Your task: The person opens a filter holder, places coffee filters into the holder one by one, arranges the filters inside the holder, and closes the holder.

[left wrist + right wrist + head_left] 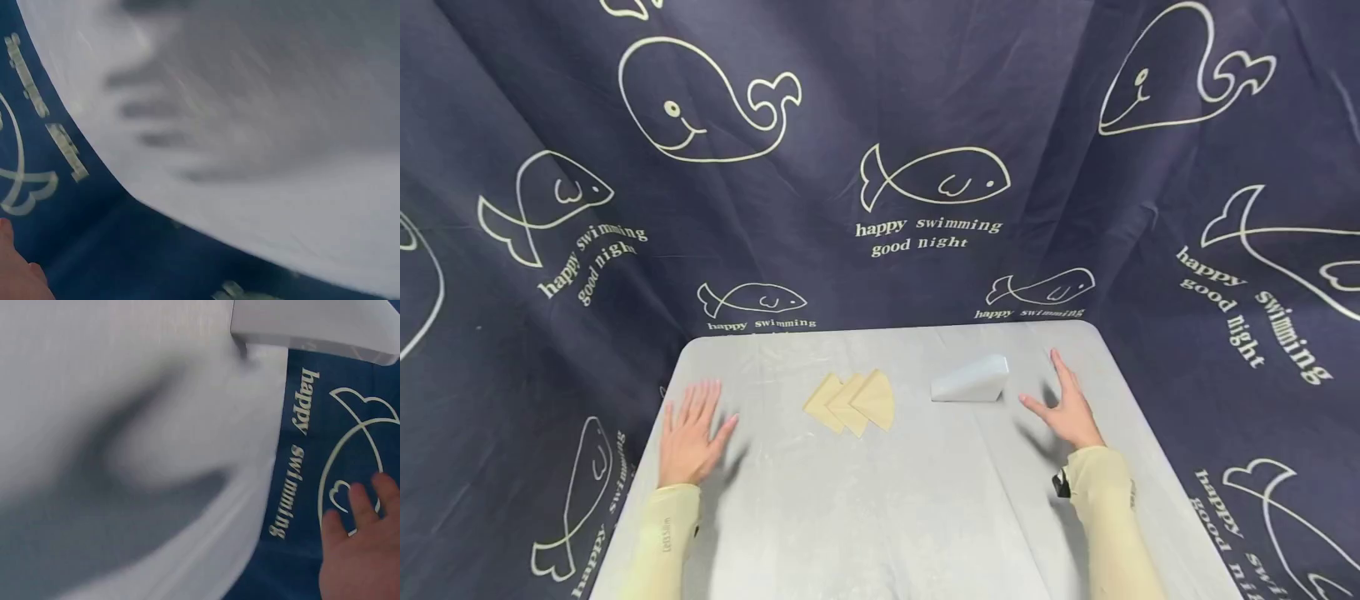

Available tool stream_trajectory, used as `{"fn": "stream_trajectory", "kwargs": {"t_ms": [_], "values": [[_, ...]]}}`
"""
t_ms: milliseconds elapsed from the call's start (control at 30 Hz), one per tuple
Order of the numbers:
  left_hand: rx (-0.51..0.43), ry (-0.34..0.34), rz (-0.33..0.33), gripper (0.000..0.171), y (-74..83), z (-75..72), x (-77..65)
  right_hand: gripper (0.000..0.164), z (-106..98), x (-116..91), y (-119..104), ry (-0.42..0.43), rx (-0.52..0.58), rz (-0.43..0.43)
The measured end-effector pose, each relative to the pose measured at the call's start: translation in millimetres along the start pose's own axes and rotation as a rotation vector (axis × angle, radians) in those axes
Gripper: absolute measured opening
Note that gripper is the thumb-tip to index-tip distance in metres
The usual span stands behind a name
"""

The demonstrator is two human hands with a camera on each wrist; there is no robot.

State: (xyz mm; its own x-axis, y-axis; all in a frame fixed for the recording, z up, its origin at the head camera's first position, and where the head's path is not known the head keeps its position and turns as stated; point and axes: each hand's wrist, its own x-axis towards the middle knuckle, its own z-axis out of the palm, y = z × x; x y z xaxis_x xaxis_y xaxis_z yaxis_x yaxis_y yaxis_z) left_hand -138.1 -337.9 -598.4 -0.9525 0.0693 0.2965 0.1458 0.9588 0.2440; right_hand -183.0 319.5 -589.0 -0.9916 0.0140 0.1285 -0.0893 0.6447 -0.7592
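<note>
Three tan, fan-shaped paper coffee filters (874,402) lie overlapping near the middle of the table. To their right stands a pale, wedge-shaped box (970,382), its top sloping down to the left; part of this box (312,322) also shows in the right wrist view. My left hand (691,435) is over the table's left side with fingers straight, apart from the filters and holding nothing. On the other side, my right hand (1070,410) hovers just right of the box, thumb and fingers spread, not touching it. Both hands cast shadows on the tabletop.
The pale table (880,517) has rounded far corners. A dark blue curtain (820,208) with whale and fish drawings hangs behind it and along both sides. Its printed cloth (300,562) shows past the table edge in the right wrist view.
</note>
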Motion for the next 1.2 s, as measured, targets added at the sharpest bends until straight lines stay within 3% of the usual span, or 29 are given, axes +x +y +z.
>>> {"fn": "stream_trajectory", "kwargs": {"t_ms": [133, 267, 400, 533, 667, 800, 1200], "values": [[-0.026, -0.031, 0.079, 0.073, 35.9, 22.7, 14.2, 0.112, 19.3, 6.9, 3.5, -0.100, 0.129, 0.039], [-0.054, -0.060, 0.152, 0.073, 82.6, 49.7, 30.2, 0.106, 40.5, 17.4, 1.8, -0.173, 0.192, 0.090], [-0.066, -0.103, 0.240, 0.073, 131.6, 69.3, 50.1, 0.091, 61.7, 30.2, -2.3, -0.194, 0.232, 0.127], [-0.070, -0.134, 0.353, 0.074, 177.3, 83.1, 66.8, 0.073, 77.8, 37.4, -6.7, -0.164, 0.202, 0.154], [-0.064, -0.152, 0.445, 0.073, 216.9, 90.5, 77.6, 0.061, 86.6, 38.7, -13.2, -0.130, 0.176, 0.184], [-0.045, -0.165, 0.514, 0.071, 246.5, 92.6, 88.5, 0.058, 91.8, 38.7, -20.0, -0.125, 0.170, 0.195], [-0.140, -0.252, 0.614, 0.069, 324.3, 101.0, 119.6, 0.060, 108.3, 43.6, -24.7, -0.107, 0.132, 0.192]]}}
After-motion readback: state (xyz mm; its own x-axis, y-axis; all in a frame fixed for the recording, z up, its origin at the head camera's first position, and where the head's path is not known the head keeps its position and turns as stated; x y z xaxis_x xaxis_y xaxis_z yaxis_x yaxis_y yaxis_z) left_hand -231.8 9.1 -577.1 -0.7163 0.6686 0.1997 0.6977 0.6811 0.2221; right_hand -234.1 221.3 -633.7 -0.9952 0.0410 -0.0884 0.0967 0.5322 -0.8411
